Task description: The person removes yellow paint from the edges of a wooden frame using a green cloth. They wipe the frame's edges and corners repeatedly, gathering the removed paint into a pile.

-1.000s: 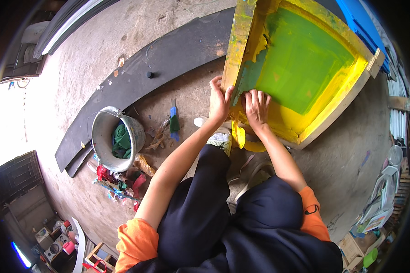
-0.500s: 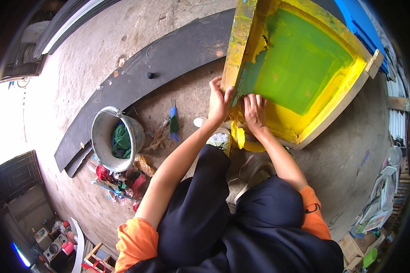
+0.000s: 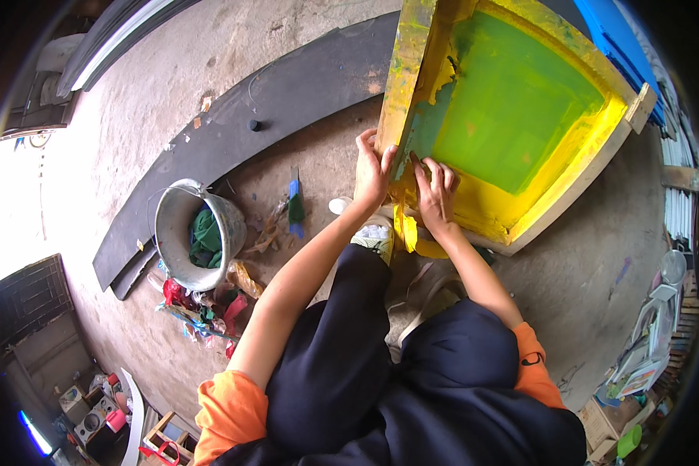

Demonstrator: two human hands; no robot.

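A wooden screen-printing frame (image 3: 408, 66), smeared with yellow, stands tilted in front of me. Its mesh (image 3: 520, 101) is green, with a yellow border and a grey-green band along the left. My left hand (image 3: 374, 172) is closed around the frame's left bar near the lower corner, thumb on the front. Inside that corner, my right hand (image 3: 436, 194) touches the mesh, one digit stretched toward the grey-green band and the other fingers bent and apart. Nothing shows in it. Below the corner, between my hands, hangs a crumpled yellow strip (image 3: 405, 227).
A bucket (image 3: 186, 260) with green cloth inside stands at left, beside scattered colourful scraps (image 3: 210, 314). A long black sheet (image 3: 233, 116) lies behind it. A blue-handled tool (image 3: 295, 206) rests on the floor. Stacked white pieces (image 3: 678, 210) line the right side.
My right hand has lifted slightly and its fingers have spread, one digit now reaching left toward the grey-green band. My left hand keeps its grip on the frame.
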